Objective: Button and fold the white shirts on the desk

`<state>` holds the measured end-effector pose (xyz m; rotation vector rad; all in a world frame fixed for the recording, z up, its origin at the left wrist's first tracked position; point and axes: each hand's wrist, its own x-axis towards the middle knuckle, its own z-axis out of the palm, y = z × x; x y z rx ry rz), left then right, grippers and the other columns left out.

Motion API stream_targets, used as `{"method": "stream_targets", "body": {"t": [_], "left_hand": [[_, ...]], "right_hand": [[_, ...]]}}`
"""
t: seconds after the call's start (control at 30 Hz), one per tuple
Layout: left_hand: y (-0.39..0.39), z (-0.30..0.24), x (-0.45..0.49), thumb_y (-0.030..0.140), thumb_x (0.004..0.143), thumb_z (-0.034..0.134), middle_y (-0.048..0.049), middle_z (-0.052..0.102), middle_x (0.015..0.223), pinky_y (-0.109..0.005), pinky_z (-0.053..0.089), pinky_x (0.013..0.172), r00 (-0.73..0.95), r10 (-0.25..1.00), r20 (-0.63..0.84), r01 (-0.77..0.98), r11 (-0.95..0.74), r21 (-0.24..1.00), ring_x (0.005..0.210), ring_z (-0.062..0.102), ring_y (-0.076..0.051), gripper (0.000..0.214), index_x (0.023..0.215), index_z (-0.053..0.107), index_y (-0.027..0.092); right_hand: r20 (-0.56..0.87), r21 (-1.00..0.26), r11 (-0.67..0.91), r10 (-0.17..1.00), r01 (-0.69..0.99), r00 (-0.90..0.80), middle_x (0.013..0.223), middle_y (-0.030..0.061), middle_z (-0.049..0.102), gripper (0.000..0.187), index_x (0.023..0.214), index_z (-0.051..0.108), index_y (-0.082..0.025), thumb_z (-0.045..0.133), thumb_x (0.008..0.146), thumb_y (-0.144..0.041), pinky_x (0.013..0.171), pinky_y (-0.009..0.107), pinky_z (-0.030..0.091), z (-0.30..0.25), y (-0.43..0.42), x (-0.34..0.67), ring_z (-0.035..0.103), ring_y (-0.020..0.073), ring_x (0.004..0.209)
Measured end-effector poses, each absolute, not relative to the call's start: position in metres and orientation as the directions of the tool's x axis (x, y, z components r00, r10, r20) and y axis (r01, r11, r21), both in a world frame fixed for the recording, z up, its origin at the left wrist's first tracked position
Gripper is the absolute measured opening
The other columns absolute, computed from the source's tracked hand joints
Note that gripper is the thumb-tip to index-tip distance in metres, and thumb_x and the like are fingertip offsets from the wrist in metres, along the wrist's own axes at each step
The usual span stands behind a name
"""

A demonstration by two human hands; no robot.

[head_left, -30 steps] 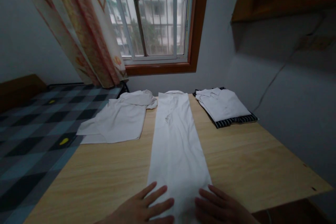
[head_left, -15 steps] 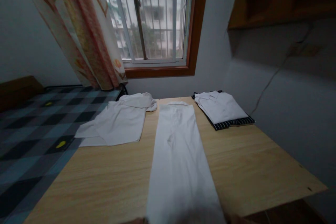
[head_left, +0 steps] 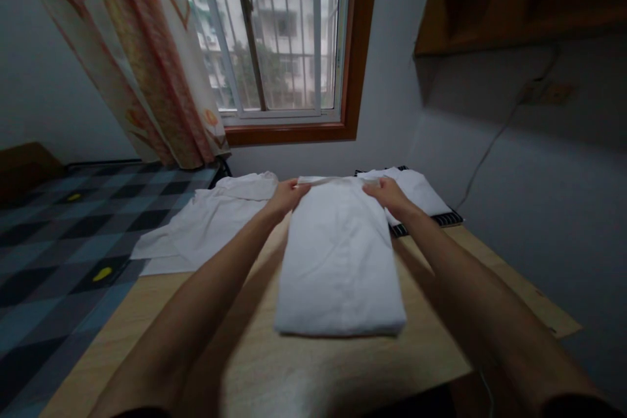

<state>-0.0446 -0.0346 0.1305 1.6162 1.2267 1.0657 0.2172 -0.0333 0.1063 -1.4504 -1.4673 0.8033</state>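
Note:
White trousers [head_left: 340,261] lie doubled over on the wooden table in front of me, their fold toward my side. At the far edge, my left hand [head_left: 290,196] grips the left corner of the cloth with the thumb on top. Across from it, my right hand [head_left: 388,196] pinches the right corner in the same way. Just left of my left hand spreads a white shirt [head_left: 215,225]. Behind my right hand lies a folded white shirt [head_left: 424,192] on top of a black striped garment [head_left: 448,217], both partly covered by my hand and arm.
The wooden tabletop [head_left: 304,366] reaches toward a wall with a barred window [head_left: 274,32]. A bed with a checked cover [head_left: 44,248] adjoins it on the left, below a patterned curtain [head_left: 127,46]. A wooden shelf [head_left: 490,19] hangs at the upper right.
The trousers, stretched out lengthwise before, are now folded to about half that length. Both hands have moved from the near edge to the far end with the cloth.

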Motion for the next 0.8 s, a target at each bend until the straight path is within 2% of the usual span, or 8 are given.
{"method": "stream_targets", "body": {"t": [0.07, 0.13, 0.2, 0.27, 0.37, 0.5, 0.57, 0.8], "left_hand": [[-0.020, 0.106, -0.045, 0.041, 0.092, 0.047, -0.0113, 0.067, 0.099, -0.041, 0.046, 0.091, 0.108, 0.981, 0.163, 0.684, -0.193, 0.704, 0.101, 0.062, -0.028, 0.040, 0.112, 0.056, 0.008], [-0.022, 0.085, -0.048, 0.038, 0.091, 0.049, -0.0151, 0.063, 0.115, -0.045, 0.042, 0.097, 0.093, 0.975, 0.204, 0.866, -0.180, 0.466, 0.113, 0.057, -0.031, 0.039, 0.119, 0.053, 0.010], [-0.037, 0.073, -0.048, 0.035, 0.090, 0.052, -0.0168, 0.058, 0.125, -0.047, 0.039, 0.102, 0.133, 0.961, 0.242, 0.906, -0.217, 0.364, 0.120, 0.051, -0.032, 0.039, 0.123, 0.054, 0.014], [-0.061, 0.070, -0.042, 0.037, 0.090, 0.051, -0.0159, 0.053, 0.134, -0.046, 0.036, 0.105, 0.251, 0.931, 0.264, 0.912, -0.319, 0.259, 0.125, 0.046, -0.032, 0.041, 0.126, 0.053, 0.016], [-0.107, 0.073, -0.027, 0.049, 0.091, 0.047, -0.0142, 0.044, 0.146, -0.051, 0.030, 0.109, 0.484, 0.855, 0.187, 0.857, -0.506, 0.096, 0.134, 0.038, -0.034, 0.052, 0.134, 0.050, 0.020], [-0.158, 0.069, -0.016, 0.058, 0.091, 0.041, -0.0117, 0.031, 0.155, -0.059, 0.022, 0.112, 0.619, 0.784, -0.035, 0.783, -0.614, 0.098, 0.141, 0.025, -0.040, 0.063, 0.146, 0.038, 0.028], [-0.173, 0.062, -0.017, 0.059, 0.092, 0.038, -0.0105, 0.026, 0.157, -0.063, 0.019, 0.111, 0.625, 0.777, -0.077, 0.780, -0.615, 0.116, 0.143, 0.019, -0.041, 0.063, 0.149, 0.033, 0.031], [-0.193, 0.033, -0.023, 0.065, 0.091, 0.035, -0.0095, 0.017, 0.160, -0.073, 0.009, 0.108, 0.600, 0.800, -0.010, 0.796, -0.595, 0.115, 0.144, 0.008, -0.044, 0.069, 0.151, 0.024, 0.034]], "right_hand": [[0.088, -0.883, 0.006, 0.984, 0.469, 0.153, 0.083, 0.0081, 0.072, 0.023, 0.089, 0.068, -0.009, 0.061, 0.075, -0.027, 0.068, 0.028, 0.052, 0.071, -0.010, 0.216, 0.066, 0.0195, 0.077], [0.070, -0.856, -0.036, 0.980, 0.515, 0.184, 0.088, 0.0106, 0.073, 0.026, 0.093, 0.069, -0.009, 0.063, 0.072, -0.023, 0.073, 0.031, 0.052, 0.038, -0.006, 0.217, 0.067, 0.0227, 0.082], [0.092, -0.832, -0.044, 0.972, 0.553, 0.216, 0.102, 0.0136, 0.071, 0.035, 0.103, 0.068, -0.009, 0.063, 0.071, -0.022, 0.084, 0.035, 0.050, 0.014, -0.009, 0.219, 0.066, 0.0255, 0.092], [0.127, -0.815, -0.034, 0.963, 0.579, 0.236, 0.115, 0.0150, 0.068, 0.043, 0.113, 0.064, -0.010, 0.060, 0.073, -0.023, 0.093, 0.037, 0.046, 0.001, -0.012, 0.220, 0.062, 0.0265, 0.104], [0.234, -0.795, 0.070, 0.952, 0.603, 0.198, 0.120, 0.0115, 0.066, 0.043, 0.118, 0.063, -0.013, 0.055, 0.077, -0.023, 0.098, 0.033, 0.042, -0.003, -0.009, 0.218, 0.059, 0.0236, 0.110], [0.452, -0.747, 0.313, 0.886, 0.587, 0.103, 0.107, 0.0088, 0.070, 0.035, 0.108, 0.067, -0.015, 0.048, 0.079, -0.021, 0.090, 0.032, 0.045, -0.001, -0.001, 0.212, 0.062, 0.0217, 0.098], [0.480, -0.732, 0.349, 0.874, 0.585, 0.079, 0.102, 0.0077, 0.071, 0.032, 0.104, 0.067, -0.014, 0.047, 0.080, -0.021, 0.086, 0.031, 0.046, -0.001, 0.001, 0.208, 0.063, 0.0206, 0.092], [0.343, -0.625, 0.171, 0.937, 0.761, 0.072, 0.101, 0.0078, 0.071, 0.027, 0.101, 0.067, -0.016, 0.044, 0.086, -0.016, 0.085, 0.026, 0.043, -0.003, 0.007, 0.193, 0.062, 0.0192, 0.095]]}}
